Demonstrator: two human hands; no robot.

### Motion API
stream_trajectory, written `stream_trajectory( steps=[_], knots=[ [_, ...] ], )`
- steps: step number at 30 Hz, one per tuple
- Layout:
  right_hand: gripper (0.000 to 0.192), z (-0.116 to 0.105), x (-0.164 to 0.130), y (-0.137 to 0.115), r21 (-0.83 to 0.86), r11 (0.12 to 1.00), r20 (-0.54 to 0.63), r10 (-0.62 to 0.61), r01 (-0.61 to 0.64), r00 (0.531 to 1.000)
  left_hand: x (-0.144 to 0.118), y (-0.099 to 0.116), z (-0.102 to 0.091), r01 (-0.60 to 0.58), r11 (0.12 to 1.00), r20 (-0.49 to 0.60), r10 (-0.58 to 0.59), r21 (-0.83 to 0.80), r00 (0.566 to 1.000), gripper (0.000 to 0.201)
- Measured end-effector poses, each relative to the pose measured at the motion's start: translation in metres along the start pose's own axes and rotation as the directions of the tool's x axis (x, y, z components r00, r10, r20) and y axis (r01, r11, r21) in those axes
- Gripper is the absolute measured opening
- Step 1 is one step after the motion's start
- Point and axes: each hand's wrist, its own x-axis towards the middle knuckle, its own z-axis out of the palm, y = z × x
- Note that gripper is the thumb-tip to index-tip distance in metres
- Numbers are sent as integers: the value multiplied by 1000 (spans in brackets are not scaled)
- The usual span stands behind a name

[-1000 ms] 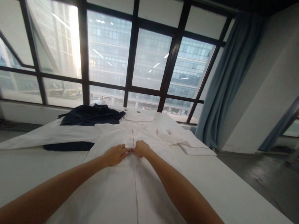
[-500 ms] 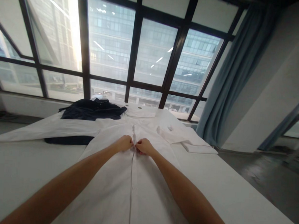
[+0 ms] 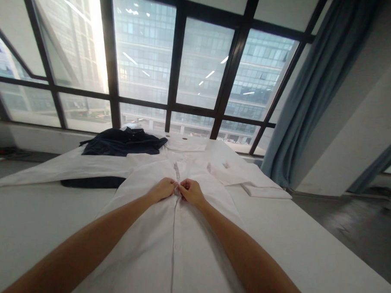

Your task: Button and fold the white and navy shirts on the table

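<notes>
A white shirt [image 3: 145, 248] lies spread front side up, its collar end far from me and its sleeve stretched to the left. My left hand [image 3: 164, 189] pinches the left side of the front opening. Close beside it, my right hand [image 3: 191, 192] pinches the right side, with the fingertips of both hands nearly touching. Below the hands the two front edges lie together along the middle; above them the opening is slightly parted. A button shows lower on the front. Whatever small part of the shirt sits between the fingertips is too small to make out.
The white table [image 3: 275, 240] carries a dark navy garment [image 3: 124, 142] at the back left and another dark piece [image 3: 93, 182] under the sleeve. Folded white cloth [image 3: 268, 191] lies at the right. Behind are windows and a blue curtain [image 3: 311, 95].
My hands stay at the same spot on the front opening. The right hand's fingers have shifted slightly, lifting a little at the knuckles. The view has turned slightly.
</notes>
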Motion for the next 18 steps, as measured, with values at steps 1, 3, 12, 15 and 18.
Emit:
stream_trajectory(
  steps=[1,3,12,15,18],
  knots=[
    [14,0,-1,-1,2,1000,7,2,-2,1000,-2,1,-1,-4,1000,-17,3,-20,1000,36],
    [14,-1,0,-2,21,999,32,39,-39,999,-3,3,-2,-3,1000,-34,3,-22,999,35],
    [17,-5,6,-6,33,987,133,150,-156,980,-1,-3,2,-55,998,-45,55,2,997,33],
    [12,-6,6,-8,70,985,152,143,-155,978,0,-5,3,-59,998,-69,61,28,996,33],
    [11,-7,5,-10,67,986,163,142,-154,976,-2,-2,3,-49,999,-77,51,21,996,33]
  ],
)
